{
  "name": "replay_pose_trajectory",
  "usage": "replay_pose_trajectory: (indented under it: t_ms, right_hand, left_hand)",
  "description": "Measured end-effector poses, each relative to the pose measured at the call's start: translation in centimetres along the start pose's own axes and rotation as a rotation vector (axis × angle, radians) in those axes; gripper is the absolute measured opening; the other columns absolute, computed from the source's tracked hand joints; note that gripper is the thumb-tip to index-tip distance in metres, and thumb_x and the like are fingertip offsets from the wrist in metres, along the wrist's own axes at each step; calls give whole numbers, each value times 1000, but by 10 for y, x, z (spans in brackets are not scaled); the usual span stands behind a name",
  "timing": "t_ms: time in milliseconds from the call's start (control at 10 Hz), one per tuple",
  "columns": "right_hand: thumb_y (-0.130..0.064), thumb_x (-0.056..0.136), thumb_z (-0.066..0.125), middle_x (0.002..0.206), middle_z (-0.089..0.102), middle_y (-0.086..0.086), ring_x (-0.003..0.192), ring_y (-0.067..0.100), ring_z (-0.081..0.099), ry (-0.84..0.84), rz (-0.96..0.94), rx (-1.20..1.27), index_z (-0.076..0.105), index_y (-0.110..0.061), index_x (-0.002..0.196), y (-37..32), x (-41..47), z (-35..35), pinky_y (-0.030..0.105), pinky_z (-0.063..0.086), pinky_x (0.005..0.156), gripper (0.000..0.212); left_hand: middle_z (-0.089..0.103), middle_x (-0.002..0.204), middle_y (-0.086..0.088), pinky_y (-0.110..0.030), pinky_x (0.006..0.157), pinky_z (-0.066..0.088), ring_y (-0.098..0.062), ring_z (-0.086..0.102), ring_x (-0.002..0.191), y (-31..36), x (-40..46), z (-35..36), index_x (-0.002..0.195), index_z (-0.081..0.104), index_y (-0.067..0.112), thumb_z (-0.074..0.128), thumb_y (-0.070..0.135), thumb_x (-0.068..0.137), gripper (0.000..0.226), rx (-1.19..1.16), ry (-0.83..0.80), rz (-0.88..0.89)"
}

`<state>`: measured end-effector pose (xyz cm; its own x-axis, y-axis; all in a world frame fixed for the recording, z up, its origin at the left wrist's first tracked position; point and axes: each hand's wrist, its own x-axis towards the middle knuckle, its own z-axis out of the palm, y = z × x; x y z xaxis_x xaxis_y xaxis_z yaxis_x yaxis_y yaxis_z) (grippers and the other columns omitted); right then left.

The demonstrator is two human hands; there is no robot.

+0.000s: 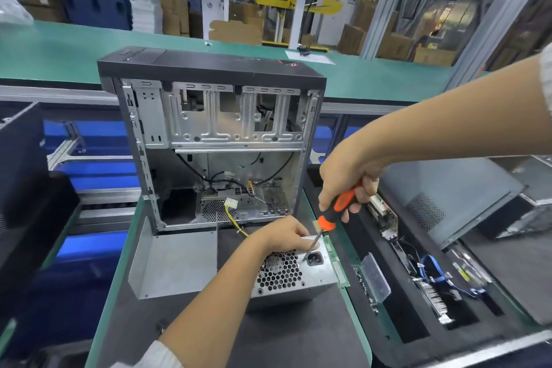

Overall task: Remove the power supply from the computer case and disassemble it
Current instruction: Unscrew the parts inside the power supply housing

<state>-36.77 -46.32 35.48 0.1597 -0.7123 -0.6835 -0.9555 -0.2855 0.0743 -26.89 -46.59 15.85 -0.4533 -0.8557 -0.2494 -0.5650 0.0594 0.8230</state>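
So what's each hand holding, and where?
The right hand grips a screwdriver by its orange-and-black handle. The left hand rests on the top edge of the power supply, steadying it.

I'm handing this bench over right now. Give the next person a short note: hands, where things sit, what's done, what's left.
Left hand rests on top of the power supply, steadying it.
Right hand grips the orange screwdriver, tip at the rear face beside the power socket.
Computer case stands open behind; the supply is out on the black mat.
Done: removal. Left: unscrewing and opening the supply.
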Motion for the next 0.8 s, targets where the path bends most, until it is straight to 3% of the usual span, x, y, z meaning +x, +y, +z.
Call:
replay_pose_trajectory:
  t_ms: [100,200,300,400,500,600,700,800]
  right_hand:
    - [-29,96,50,71,66,5,46,14,44,-90,-21,-262,59,-8,77,-8,-13,3,17,34,42,29]
    - [-34,97,46,58,51,-1,49,16,40,121,-288,-933,51,-10,70,-15,-21,6,24,32,45,36]
    - [-19,94,44,65,49,2,48,16,29,366,-565,-1408,47,-12,71,-9,-31,20,26,23,44,25]
    - [1,86,40,77,47,6,51,17,32,400,-746,-1667,57,-6,93,8,-36,26,30,15,43,19]
    - [-1,89,40,81,37,5,66,21,40,469,-853,-1693,55,-6,101,17,-42,23,31,23,45,20]
    - [-15,91,47,88,41,1,62,19,37,543,-761,-1405,57,-14,105,15,-37,31,29,18,44,18]
    - [-48,82,65,81,59,1,58,17,39,423,-430,-766,58,-11,91,8,-26,26,27,30,46,39]
    - [-60,85,57,53,62,5,38,14,40,68,3,-161,53,-9,69,10,-16,6,16,31,36,54]
  left_hand:
    - [27,49,5,-26,50,19,-8,21,43,-2,1,1,52,42,17,66,33,92,49,-21,-7,-4]
    - [28,42,12,-19,45,21,-6,22,41,-5,3,0,43,44,26,67,35,91,53,-38,-5,-27]
    - [46,66,0,-24,64,32,-15,38,64,-7,4,1,69,63,18,67,35,90,28,-60,3,-39]
    - [37,74,-13,-35,69,26,-23,30,72,-6,4,-2,77,53,-3,66,36,88,43,-42,-4,-2]
    - [36,73,-13,-34,66,26,-23,29,70,-2,4,-4,73,51,-2,65,43,74,47,-16,-6,4]
    - [37,73,-11,-31,63,27,-20,31,69,-2,4,-5,75,53,-3,66,31,83,37,24,-7,-47]
    - [31,54,-1,-28,52,21,-14,25,51,0,2,-6,52,46,15,67,40,88,48,61,-5,-56]
    - [26,51,2,-29,53,18,-13,21,48,4,-1,-6,42,41,24,66,40,90,57,50,-10,-38]
